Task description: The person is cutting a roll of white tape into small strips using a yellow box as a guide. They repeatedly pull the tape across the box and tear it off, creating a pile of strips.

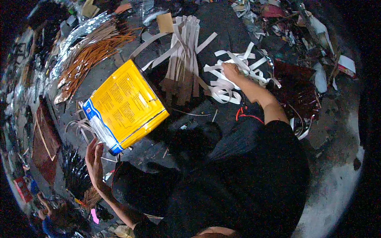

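A rectangular yellow tin (125, 105) with a blue and white band lies tilted in front of me, to the left of centre. Beside its lower left corner is my left hand (94, 158), with the fingers stretched upward and apart. Pale strips (85, 129) stick out past that end of the tin. My right hand (231, 72) is in a loose, tangled pile of white strips (226, 94), fingers curled closed around some of them. Between the tin and this pile, a bundle of long beige-grey strips (184, 59) lies spread on the dark floor.
Bunches of orange-brown strips (93, 55) and shiny silvery strips (75, 39) lie at the far left. A dark red-brown sheet (295, 85) is right of the white pile. Red string (252, 116) lies near my right forearm. Mixed scraps (274, 20) cover the far right.
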Demonstrator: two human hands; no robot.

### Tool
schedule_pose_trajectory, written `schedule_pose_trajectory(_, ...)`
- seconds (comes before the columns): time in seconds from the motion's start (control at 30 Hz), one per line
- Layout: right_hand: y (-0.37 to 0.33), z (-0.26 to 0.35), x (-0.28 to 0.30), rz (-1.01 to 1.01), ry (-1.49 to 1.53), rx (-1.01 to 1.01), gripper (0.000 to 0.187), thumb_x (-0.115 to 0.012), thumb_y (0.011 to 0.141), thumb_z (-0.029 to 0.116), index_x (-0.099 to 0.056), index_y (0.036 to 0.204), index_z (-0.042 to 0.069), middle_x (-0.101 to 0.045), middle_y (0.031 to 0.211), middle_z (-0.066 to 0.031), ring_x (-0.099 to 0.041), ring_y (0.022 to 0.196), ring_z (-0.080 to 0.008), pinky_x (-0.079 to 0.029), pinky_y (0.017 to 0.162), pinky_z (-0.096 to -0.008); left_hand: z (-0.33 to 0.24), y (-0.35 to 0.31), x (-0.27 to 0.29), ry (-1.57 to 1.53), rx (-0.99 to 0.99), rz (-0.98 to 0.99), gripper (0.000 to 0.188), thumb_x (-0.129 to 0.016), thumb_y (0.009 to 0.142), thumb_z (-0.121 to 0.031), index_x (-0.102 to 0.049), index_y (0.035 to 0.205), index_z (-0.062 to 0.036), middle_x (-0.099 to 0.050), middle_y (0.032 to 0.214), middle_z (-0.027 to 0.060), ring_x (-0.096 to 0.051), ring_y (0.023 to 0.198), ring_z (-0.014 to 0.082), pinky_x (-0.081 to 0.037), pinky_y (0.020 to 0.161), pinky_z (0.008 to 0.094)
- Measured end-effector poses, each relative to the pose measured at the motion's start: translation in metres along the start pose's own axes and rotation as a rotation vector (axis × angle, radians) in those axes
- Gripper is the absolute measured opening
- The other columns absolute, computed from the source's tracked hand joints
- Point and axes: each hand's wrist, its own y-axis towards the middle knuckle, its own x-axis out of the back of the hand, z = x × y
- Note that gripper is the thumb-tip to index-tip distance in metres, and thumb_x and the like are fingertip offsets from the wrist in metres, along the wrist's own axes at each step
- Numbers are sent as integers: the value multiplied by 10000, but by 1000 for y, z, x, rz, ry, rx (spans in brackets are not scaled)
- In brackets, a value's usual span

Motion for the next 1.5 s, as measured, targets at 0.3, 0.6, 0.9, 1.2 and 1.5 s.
schedule_pose_trajectory(0.3, 15, 26, 130, 97, 1082, -123, 328, -549, 948, 381, -598, 925, 57, -503, 629, 17, -495, 503, -73, -448, 437, -228, -51, 10, -17, 203, 40, 31, 409, -613, 944, -225, -541, 1280, -2, -634, 1125, 116, -594, 1041, 193, -465, 906, 332)
schedule_pose_trajectory(0.6, -62, 224, 277, 282, 1069, 936, 297, -663, 899, 273, -558, 1063, 48, -575, 776, 0, -488, 522, -44, -409, 433, -201, -187, 1, -106, 439, -672, 279, 835, -865, 657, -201, -434, 1347, -13, -523, 1292, 180, -496, 1230, 329, -374, 1055, 397)
schedule_pose_trajectory(0.9, -86, 289, 307, 220, 919, 1041, 407, -735, 816, 212, -493, 1076, 13, -592, 935, -104, -589, 925, -259, -476, 830, -375, -153, -7, -64, 141, -203, 252, 111, -609, 893, -20, -606, 1003, -12, -649, 878, 65, -613, 762, 122, -486, 660, 269)
schedule_pose_trajectory(1.2, -96, 324, 300, 421, 1188, 1062, 410, -719, 848, 207, -469, 1136, 55, -601, 926, -43, -623, 789, -190, -525, 688, -358, -152, -8, -77, 203, -576, 285, 209, -528, 907, -14, -552, 1113, 11, -666, 950, 152, -665, 919, 256, -499, 825, 348)
schedule_pose_trajectory(1.5, -88, 263, 308, 252, 494, 968, 213, -606, 826, 153, -498, 959, 28, -581, 822, -132, -603, 786, -292, -471, 709, -404, -86, -17, 7, 88, -86, 638, 168, -537, 956, -124, -528, 1075, -6, -695, 848, 94, -644, 722, 155, -529, 639, 311)
